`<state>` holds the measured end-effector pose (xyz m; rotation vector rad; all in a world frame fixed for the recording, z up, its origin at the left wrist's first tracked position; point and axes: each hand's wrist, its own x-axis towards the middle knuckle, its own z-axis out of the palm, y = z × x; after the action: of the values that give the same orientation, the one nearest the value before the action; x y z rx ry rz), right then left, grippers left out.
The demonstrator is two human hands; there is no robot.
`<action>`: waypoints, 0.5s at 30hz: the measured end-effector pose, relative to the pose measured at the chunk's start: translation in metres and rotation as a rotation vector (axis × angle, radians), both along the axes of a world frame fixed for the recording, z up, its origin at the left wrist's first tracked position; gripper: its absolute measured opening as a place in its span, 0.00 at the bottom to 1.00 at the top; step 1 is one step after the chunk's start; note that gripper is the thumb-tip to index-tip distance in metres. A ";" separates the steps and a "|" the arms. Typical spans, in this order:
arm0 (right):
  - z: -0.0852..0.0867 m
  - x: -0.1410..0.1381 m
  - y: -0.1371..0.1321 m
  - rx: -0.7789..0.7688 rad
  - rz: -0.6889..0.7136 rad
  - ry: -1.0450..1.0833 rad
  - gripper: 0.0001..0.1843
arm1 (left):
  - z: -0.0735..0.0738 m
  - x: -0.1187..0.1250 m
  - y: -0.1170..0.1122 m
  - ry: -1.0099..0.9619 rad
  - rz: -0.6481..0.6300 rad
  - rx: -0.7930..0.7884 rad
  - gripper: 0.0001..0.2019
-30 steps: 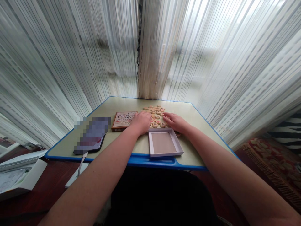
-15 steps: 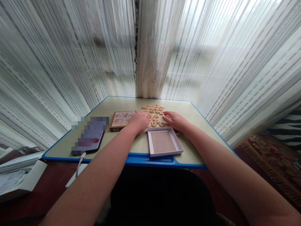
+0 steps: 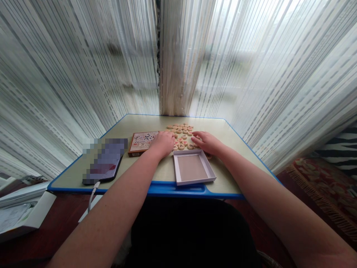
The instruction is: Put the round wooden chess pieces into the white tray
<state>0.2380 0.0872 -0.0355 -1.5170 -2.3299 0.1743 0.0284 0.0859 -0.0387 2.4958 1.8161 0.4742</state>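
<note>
Curtains: sheer white-and-grey striped fabric curtains [image 3: 240,56], hanging beyond the far edge of the table.
Table: pale yellow-green top with a blue rim [image 3: 234,139].
Carton: open white cardboard box [image 3: 41,214], papers inside, below the table's left side.
Tray: shallow square lilac-walled box with a brown floor [image 3: 192,167], at the near edge, between the forearms.
Printed box: flat reddish-brown box with black lettering [image 3: 142,140], its right end hidden by the left hand.
Phone: dark slab, partly pixelated [image 3: 107,167], white cable [image 3: 90,195] at its near end.
Left grip [image 3: 163,144]: fingers curved over the pieces' left side; cannot tell whether any is grasped.
Right grip [image 3: 206,142]: released, fingers loosely spread at the pieces' right side.
Pieces: round pale wooden discs with red or black characters [image 3: 182,142], clustered beyond the tray, mostly between the hands.
</note>
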 end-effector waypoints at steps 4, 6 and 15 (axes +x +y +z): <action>0.002 0.000 -0.002 0.016 0.027 0.010 0.23 | -0.001 0.000 -0.001 -0.003 0.005 0.013 0.18; 0.005 0.002 -0.003 0.030 0.064 0.027 0.23 | -0.001 0.000 -0.001 -0.011 0.013 0.016 0.18; 0.014 0.003 -0.009 0.035 0.277 0.050 0.15 | -0.004 0.001 0.001 0.068 -0.019 -0.029 0.21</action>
<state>0.2409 0.0781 -0.0218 -1.1547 -2.4803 0.2367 0.0294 0.0868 -0.0427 2.5372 1.8064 0.3641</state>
